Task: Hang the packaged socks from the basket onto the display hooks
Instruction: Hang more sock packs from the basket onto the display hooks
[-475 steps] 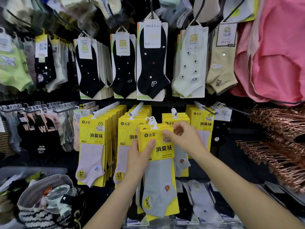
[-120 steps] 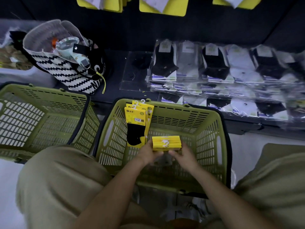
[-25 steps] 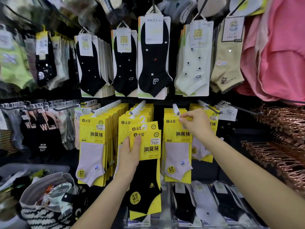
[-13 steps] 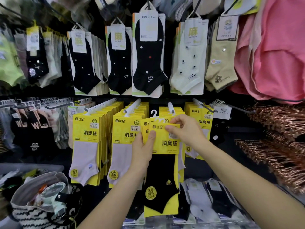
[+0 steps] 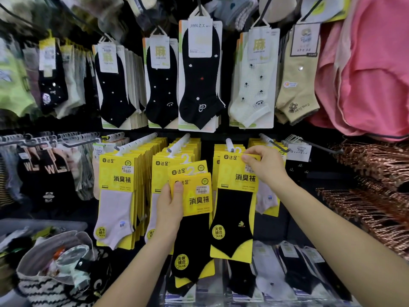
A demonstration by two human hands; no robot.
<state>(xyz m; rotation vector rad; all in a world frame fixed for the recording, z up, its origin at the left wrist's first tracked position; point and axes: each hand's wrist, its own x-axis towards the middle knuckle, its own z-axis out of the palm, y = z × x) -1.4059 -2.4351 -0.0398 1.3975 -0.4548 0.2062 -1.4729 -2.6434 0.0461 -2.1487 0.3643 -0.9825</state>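
Note:
My left hand [image 5: 169, 206] grips a small stack of yellow-carded black sock packs [image 5: 191, 196] in front of the second yellow row. My right hand [image 5: 264, 166] pinches the top right corner of a single black sock pack [image 5: 234, 209], held up at the white display hook [image 5: 229, 144] of the third row. Its white hanger loop sits right at that hook's tip; whether it is on the hook I cannot tell. Rows of yellow packs with pale socks [image 5: 116, 196] hang on the neighbouring hooks. The basket is out of view.
Black, white and beige socks [image 5: 199, 78] hang on the upper row. Pink garments [image 5: 374, 69] are at the right, above copper hangers [image 5: 374, 173]. A striped bag [image 5: 55, 278] sits at the lower left. Flat bagged socks [image 5: 287, 273] lie on the shelf below.
My right hand has taken one black pack off the stack and raised it right to the third hook. My left hand has lowered and shifted left with the remaining packs.

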